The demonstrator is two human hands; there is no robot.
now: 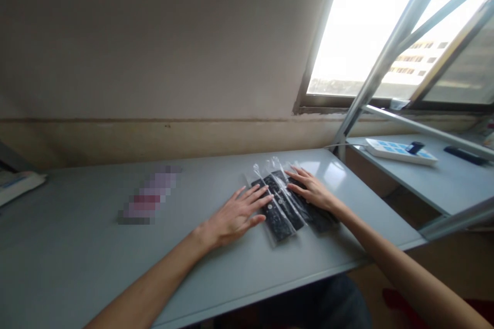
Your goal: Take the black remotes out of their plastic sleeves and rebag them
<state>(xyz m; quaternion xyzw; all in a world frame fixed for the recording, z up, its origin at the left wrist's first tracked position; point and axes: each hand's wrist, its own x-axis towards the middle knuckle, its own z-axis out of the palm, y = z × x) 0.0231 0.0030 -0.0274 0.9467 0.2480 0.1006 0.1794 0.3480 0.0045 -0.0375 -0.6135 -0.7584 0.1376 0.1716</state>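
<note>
Spread apart and laid flat rather than clasping, two bare hands rest on clear plastic packets holding flat black pieces [278,222], the left hand [237,216] with its fingertips on the leftmost, the right hand [312,190] over those at the right. At least three packets lie side by side, overlapping, on the pale grey desk [96,272], between its back and front edges and towards its right end; the exact count is hidden beneath the right hand. Each visible bag contains one black piece, with small pale round spots showing on some, and crinkled bag ends point to the back edge. Left of the hands, one pixelated lilac-and-red patch [148,198] cannot be made out. One white object [23,186] is cut off at far left. Beyond the desk's right edge, one white power strip with blue sockets [386,150] carries one dark plug [415,147]
</note>
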